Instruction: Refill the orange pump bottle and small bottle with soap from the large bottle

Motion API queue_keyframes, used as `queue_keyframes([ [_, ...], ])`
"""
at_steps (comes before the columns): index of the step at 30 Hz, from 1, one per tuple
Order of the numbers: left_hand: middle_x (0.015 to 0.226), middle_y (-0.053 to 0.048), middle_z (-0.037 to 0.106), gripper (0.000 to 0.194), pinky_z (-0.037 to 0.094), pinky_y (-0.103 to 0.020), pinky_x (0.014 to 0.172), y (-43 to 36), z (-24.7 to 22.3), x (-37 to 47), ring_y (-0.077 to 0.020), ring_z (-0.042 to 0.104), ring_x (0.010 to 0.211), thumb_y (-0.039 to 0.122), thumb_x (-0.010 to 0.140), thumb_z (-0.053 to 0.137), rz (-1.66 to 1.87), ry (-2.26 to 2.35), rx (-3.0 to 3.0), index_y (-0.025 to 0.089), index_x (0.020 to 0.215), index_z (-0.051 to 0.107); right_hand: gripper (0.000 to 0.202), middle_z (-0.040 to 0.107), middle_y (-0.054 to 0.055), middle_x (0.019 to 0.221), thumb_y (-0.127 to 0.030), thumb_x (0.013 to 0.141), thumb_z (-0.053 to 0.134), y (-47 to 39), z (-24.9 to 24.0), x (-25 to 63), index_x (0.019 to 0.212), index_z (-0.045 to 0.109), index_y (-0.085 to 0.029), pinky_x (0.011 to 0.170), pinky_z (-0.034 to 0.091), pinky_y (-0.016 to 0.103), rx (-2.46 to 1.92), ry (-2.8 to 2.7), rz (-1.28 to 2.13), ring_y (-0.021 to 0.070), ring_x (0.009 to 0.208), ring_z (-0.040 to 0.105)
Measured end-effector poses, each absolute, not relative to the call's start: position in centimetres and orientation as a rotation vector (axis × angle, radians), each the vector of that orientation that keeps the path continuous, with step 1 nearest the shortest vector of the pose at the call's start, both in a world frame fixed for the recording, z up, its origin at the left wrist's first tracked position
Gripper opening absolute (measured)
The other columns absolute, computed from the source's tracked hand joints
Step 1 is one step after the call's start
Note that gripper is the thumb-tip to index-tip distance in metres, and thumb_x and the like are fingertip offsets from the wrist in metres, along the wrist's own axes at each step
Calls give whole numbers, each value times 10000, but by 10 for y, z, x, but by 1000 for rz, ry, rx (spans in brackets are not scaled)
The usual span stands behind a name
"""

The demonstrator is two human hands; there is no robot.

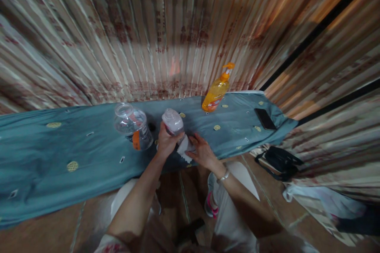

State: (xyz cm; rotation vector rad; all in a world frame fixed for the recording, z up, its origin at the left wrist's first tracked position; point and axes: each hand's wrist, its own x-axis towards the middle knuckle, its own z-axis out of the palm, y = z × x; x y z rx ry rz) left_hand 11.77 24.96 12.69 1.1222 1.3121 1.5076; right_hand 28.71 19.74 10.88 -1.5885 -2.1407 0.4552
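Note:
My left hand (167,142) is closed around a small translucent, whitish plastic bottle (174,120), held tilted just over the front part of the cloth-covered table. My right hand (203,151) grips a crumpled white tissue (185,148), which lies against the lower side of the bottle between both hands. The bottle's lower end is partly hidden by my fingers and the tissue. To the left of my left hand stands a large clear plastic jar (142,134) with an orange and dark label. It has an open-looking round mouth.
A pump bottle (216,93) of orange liquid stands at the table's back edge. A dark phone (265,119) lies at the right end of the teal cloth (97,142). Pleated curtains (142,39) hang behind. A black bag (279,162) rests low on the right.

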Motion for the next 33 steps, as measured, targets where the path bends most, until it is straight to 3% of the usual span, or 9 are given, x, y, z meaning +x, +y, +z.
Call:
queue_keyframes([
  [3,886,17,649,639,506,-326,750,254,123,122,-178,611,782,258,451,870,1504,1282,1122,254,1007,555,221,713,127,1124,-184,818,648,207,106,293,1038,668,-179,966,498,375,-1590,-2147,512,272,1115,640],
  [6,915,4,655,670,504,-340,781,256,117,127,-196,619,827,276,452,877,1470,1276,1142,252,1036,549,180,735,107,972,-167,856,545,217,110,312,999,654,-173,858,521,341,-1670,-2044,469,245,955,683],
  [9,995,-22,673,734,501,-356,850,256,113,132,-222,637,920,266,456,875,1428,1234,1168,222,1109,542,217,741,89,885,-299,884,518,232,126,324,998,638,-159,734,544,330,-1687,-1727,588,230,801,692],
  [14,1036,-29,683,733,493,-401,931,252,117,139,-243,649,984,210,476,858,1378,1186,1217,209,1141,550,471,718,76,1182,-426,818,620,257,166,302,1228,576,-198,857,546,319,-1130,-1307,1006,219,1037,677],
  [19,1030,-25,696,736,509,-401,909,253,117,139,-243,661,963,201,457,860,1393,1200,1211,218,1127,554,416,759,52,868,-555,791,630,291,192,275,914,700,-165,724,549,293,-1044,-1379,1458,198,833,694],
  [24,1018,-39,710,749,503,-420,947,255,112,139,-261,660,1008,197,444,874,1384,1170,1211,215,1132,579,339,672,-30,599,-497,691,741,343,230,266,679,708,-160,506,421,209,-1017,-1889,1620,103,535,551],
  [28,1047,-65,712,697,508,-451,953,259,108,144,-279,657,1033,212,413,889,1404,1118,1152,206,1056,619,195,583,-84,488,-338,751,706,354,270,244,655,730,-169,522,382,199,-957,-2672,1281,81,500,499],
  [31,1000,-67,722,608,540,-446,906,260,105,148,-281,675,981,205,394,887,1424,1063,1023,193,950,641,146,558,-63,487,-172,750,712,325,279,226,605,692,-167,685,448,265,-909,-2972,687,119,587,555],
  [33,930,-63,731,535,563,-438,850,260,104,148,-286,684,944,211,423,888,1423,1062,978,193,900,647,171,645,-4,625,-102,769,694,297,272,221,618,669,-179,839,474,355,-871,-2887,345,187,775,626],
])
